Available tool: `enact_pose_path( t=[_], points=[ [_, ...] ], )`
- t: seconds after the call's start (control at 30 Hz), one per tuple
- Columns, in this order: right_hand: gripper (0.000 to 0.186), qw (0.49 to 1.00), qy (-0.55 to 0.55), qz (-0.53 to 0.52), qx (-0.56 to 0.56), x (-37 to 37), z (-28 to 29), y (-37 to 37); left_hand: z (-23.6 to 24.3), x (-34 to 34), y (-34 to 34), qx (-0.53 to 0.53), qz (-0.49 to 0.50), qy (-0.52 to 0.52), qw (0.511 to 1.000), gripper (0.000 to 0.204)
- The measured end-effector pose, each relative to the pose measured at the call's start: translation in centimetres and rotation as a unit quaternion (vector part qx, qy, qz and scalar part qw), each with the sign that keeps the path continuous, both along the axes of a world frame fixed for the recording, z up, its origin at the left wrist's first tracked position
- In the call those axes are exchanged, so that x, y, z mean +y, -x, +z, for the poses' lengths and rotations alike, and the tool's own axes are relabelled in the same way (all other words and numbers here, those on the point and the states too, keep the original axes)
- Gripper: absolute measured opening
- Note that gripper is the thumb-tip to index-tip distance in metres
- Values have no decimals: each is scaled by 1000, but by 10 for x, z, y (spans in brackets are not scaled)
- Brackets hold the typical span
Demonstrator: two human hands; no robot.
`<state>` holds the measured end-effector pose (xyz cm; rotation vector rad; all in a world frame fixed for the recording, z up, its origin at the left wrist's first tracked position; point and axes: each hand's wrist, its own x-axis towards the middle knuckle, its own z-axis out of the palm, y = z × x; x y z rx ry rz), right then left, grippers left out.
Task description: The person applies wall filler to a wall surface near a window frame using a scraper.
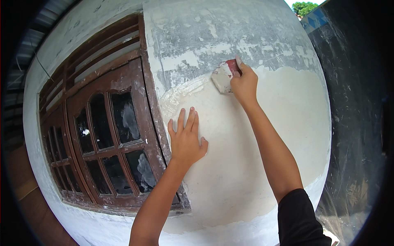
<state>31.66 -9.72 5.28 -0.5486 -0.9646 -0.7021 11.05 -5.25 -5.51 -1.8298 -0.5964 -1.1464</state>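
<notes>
My right hand [245,82] grips a red-handled putty scraper [222,78], its blade coated in off-white paste, held against the wall along the upper edge of a smooth cream coating [279,123]. Above that edge the wall [234,28] is mottled grey and white. Lower and to the left, my left hand [186,135] lies on the cream surface with its fingers spread, holding nothing, beside the frame of the wooden window.
A brown wooden window [102,160] with small panes and slatted vents fills the left side. Corrugated roofing [43,18] shows at the top left. On the right stands a dark, stained wall [351,123], with green foliage [303,9] above it.
</notes>
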Motion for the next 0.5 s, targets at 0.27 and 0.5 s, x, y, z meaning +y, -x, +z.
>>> enact_pose_path(
  t=[0.27, 0.5],
  points=[
    [55, 999, 8, -12, 47, 11, 21, 3, 0, 1, 2, 1, 6, 2, 1000, 79],
    [54, 991, 32, -16, -132, 28, 18, 65, 0, 3, 1, 1, 2, -2, 1000, 81]
  ],
)
